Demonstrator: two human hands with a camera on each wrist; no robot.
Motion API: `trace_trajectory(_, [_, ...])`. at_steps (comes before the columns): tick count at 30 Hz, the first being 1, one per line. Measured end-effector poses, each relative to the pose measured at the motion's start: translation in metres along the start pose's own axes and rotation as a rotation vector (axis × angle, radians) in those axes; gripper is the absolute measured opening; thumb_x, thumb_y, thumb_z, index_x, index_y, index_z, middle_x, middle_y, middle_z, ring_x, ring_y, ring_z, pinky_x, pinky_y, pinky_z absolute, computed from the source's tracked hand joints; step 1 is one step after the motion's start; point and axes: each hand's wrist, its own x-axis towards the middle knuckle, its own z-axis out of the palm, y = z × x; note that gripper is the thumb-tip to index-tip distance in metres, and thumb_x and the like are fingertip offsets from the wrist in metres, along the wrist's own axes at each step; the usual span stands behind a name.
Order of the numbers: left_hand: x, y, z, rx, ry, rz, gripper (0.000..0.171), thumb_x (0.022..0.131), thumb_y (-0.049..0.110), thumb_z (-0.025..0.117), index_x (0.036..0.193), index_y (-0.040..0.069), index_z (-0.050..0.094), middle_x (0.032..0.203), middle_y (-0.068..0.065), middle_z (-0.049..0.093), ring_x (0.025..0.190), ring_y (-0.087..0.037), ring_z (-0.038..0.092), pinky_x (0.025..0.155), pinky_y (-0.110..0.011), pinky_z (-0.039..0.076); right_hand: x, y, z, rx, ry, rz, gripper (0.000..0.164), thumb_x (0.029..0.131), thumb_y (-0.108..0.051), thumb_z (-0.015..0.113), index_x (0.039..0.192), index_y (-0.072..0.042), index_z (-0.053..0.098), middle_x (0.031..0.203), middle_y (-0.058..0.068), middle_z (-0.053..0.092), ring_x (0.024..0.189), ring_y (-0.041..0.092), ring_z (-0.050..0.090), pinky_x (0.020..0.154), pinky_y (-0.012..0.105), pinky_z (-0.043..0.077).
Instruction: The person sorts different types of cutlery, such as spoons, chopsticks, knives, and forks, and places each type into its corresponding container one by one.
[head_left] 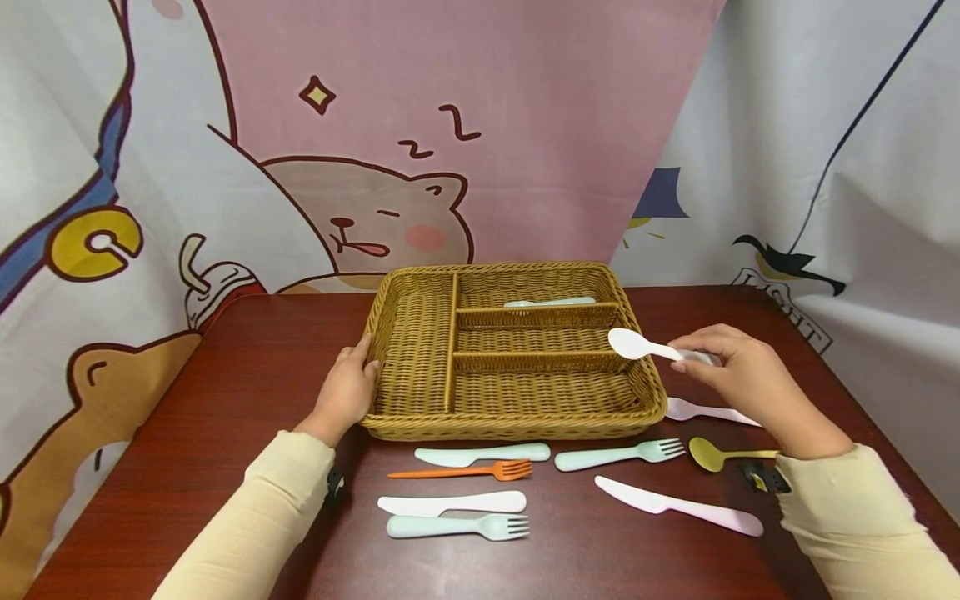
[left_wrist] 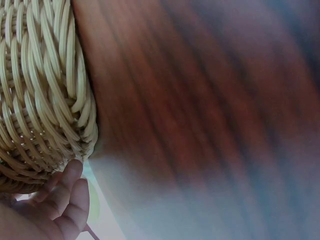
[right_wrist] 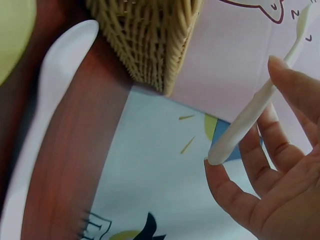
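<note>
My left hand (head_left: 347,385) rests against the left side of a woven basket (head_left: 517,429) with four compartments. In the left wrist view, its fingertips (left_wrist: 75,170) lie at the basket's outer wall. At the basket's right side, my right hand (head_left: 738,362) pinches a white spoon (head_left: 633,343) by its handle, bowl pointing left over the rim. The right wrist view shows the spoon handle (right_wrist: 245,117) between thumb and fingers. Below that hand lies a pale pink spoon (head_left: 708,412). A pale green utensil (head_left: 551,302) lies in the back right compartment.
In front of the basket lie a mint knife (head_left: 480,454), an orange fork (head_left: 465,472), a white knife (head_left: 450,503), mint forks (head_left: 457,526) (head_left: 618,455), a pinkish-white knife (head_left: 678,506) and a golden spoon (head_left: 723,455). A printed curtain (head_left: 555,125) hangs behind the table.
</note>
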Motion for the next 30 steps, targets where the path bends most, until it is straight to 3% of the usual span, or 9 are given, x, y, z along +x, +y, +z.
trace_trajectory(9, [0.000, 0.001, 0.001, 0.007, 0.007, 0.008, 0.056, 0.106, 0.018, 0.038, 0.155, 0.004, 0.016, 0.142, -0.028, 0.036, 0.120, -0.042, 0.049, 0.097, -0.053, 0.042, 0.029, -0.012, 0.004, 0.009, -0.054, -0.042, 0.019, 0.084, -0.011, 0.076, 0.102, -0.006, 0.075, 0.099, 0.011, 0.065, 0.086, 0.027, 0.059, 0.071, 0.044, 0.045])
trace_trajectory(20, [0.000, -0.002, 0.002, 0.017, 0.007, 0.006, 0.056, 0.106, 0.017, 0.038, 0.155, 0.004, 0.016, 0.141, -0.028, 0.037, 0.113, -0.040, 0.053, 0.089, -0.051, 0.045, 0.065, -0.029, 0.009, 0.003, -0.127, -0.023, 0.022, 0.089, -0.012, 0.070, 0.110, -0.004, 0.073, 0.103, 0.016, 0.065, 0.096, 0.035, 0.059, 0.080, 0.053, 0.046])
trace_trajectory(30, [0.000, 0.000, 0.001, 0.023, 0.010, 0.009, 0.055, 0.106, 0.017, 0.038, 0.155, 0.003, 0.016, 0.141, -0.028, 0.037, 0.115, -0.041, 0.052, 0.092, -0.052, 0.044, 0.094, -0.040, 0.022, -0.019, -0.215, 0.013, 0.028, 0.091, -0.013, 0.068, 0.115, -0.001, 0.069, 0.108, 0.021, 0.063, 0.102, 0.039, 0.057, 0.085, 0.055, 0.044])
